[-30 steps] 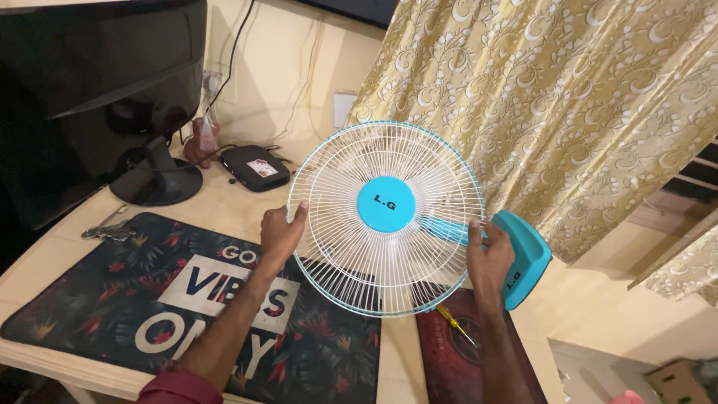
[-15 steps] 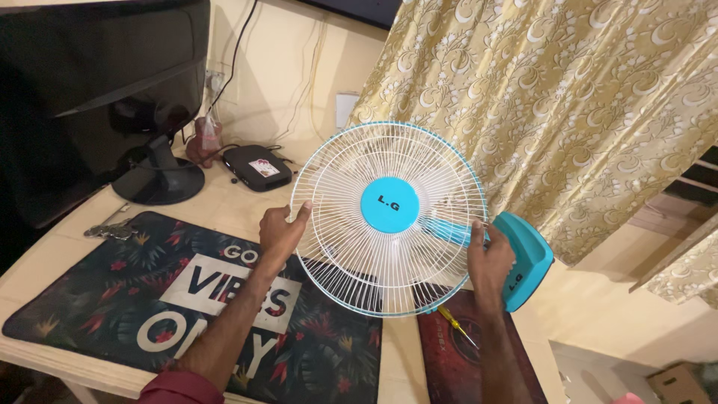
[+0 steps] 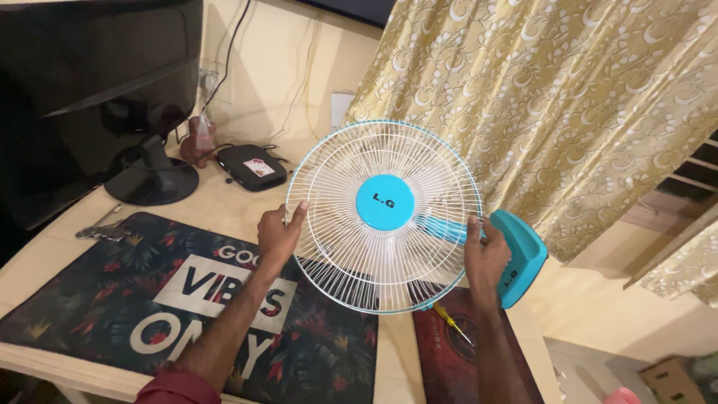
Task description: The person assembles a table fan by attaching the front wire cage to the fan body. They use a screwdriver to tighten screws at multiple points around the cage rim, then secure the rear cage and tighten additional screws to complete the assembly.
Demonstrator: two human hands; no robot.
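A small fan with a white wire grille [image 3: 351, 247] and a round turquoise hub [image 3: 384, 202] stands tilted above the desk, its face toward me. My left hand [image 3: 278, 236] grips the grille's left rim, thumb on the front. At the right rim, my right hand [image 3: 485, 258] holds the grille, just in front of the turquoise base [image 3: 520, 258]. A yellow-handled screwdriver [image 3: 452, 322] lies on the dark red mat [image 3: 456, 359] below the fan.
A large dark floral desk mat [image 3: 112, 299] with white lettering covers the wooden desk [image 3: 224, 206]. A monitor [image 3: 90, 90] on a round stand sits at the back left, a small black box [image 3: 252, 167] beside it. Patterned gold curtains [image 3: 568, 112] hang on the right.
The fan and both hands have barely shifted; the view has drifted slightly. Both hands keep their hold on the grille.
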